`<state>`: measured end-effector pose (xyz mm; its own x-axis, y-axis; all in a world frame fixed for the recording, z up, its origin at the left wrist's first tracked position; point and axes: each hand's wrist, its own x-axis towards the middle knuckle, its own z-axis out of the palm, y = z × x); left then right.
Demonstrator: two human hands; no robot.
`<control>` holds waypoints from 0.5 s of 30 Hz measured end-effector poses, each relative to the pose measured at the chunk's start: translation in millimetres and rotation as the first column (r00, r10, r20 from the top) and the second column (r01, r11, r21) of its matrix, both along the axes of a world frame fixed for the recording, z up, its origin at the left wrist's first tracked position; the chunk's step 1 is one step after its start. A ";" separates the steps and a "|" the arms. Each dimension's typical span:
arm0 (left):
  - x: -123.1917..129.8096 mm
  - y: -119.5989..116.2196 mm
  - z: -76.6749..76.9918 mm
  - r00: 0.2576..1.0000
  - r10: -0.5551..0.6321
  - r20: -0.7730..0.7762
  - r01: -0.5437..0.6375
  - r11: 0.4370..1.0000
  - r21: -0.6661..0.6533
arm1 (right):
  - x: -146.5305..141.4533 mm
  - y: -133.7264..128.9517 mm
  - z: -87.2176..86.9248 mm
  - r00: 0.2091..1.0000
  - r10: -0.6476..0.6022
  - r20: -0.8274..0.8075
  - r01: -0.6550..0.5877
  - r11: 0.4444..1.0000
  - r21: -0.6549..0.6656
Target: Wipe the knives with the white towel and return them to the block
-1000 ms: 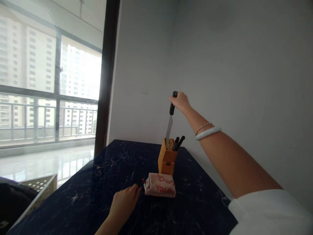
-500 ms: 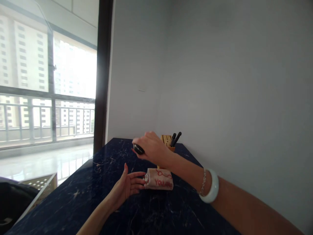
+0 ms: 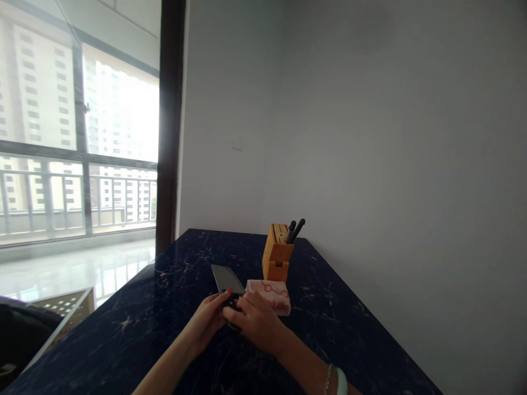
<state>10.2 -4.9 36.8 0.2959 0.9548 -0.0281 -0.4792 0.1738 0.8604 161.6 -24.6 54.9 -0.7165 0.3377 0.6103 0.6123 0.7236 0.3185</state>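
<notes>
Dark blue marbled tabletop (image 3: 337, 318) is set against a plain grey wall (image 3: 382, 164), with a broad-bladed kitchen knife (image 3: 227, 278) held over its near half, blade pointed away and to the left. Black handle (image 3: 231, 302) is shared: its near part is wrapped by the right hand (image 3: 259, 321), fingers curled in with no visible gap; the thumb of the left hand (image 3: 209, 315) is laid across it close to the blade, but its other fingers are mostly hidden, so how far they are closed can't be told. Main risk: left thumb could be cut if it is slid forward, since it is placed right by the blade root. Second: knife could be dropped or twisted if the right hand is loosened while the left isn't firmly closed. Blade clearance above the table can't be judged; if low, marble finish could be scratched by the tip. Folded pink cloth (image 3: 275, 289) is partly covered by the right hand in view, contact unclear; it could be nicked or dragged by a sideways swing. Wooden knife block (image 3: 275, 258) is stood upright just behind the cloth, two black knife handles (image 3: 300, 225) left in its slots; it could be bumped by a long reach.
</notes>
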 end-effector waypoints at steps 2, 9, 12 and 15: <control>-1.0 3.3 -3.4 0.999 0.051 -0.009 -0.052 0.998 -0.019 | 2.5 -0.7 -1.8 0.998 -0.039 -0.048 0.036 0.998 -0.055; -13.9 18.1 -13.0 0.976 0.183 -0.114 -0.196 0.975 -0.107 | 36.3 5.2 -7.8 0.884 -0.426 -0.193 0.361 0.884 -0.299; -16.7 18.1 -13.4 0.978 0.173 -0.115 -0.183 0.979 -0.084 | 49.4 12.1 -21.6 0.867 -0.477 -0.146 0.408 0.846 -0.342; -16.7 13.6 -9.1 0.985 0.135 -0.110 -0.144 0.987 -0.071 | 53.7 16.7 -31.1 0.862 -0.498 -0.092 0.441 0.827 -0.348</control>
<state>-6.5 8.7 27.7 0.1515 0.9801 -0.1281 -0.4120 0.1804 0.8931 215.4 -7.9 23.8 -0.3161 0.7949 0.5179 0.9265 0.3760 -0.0116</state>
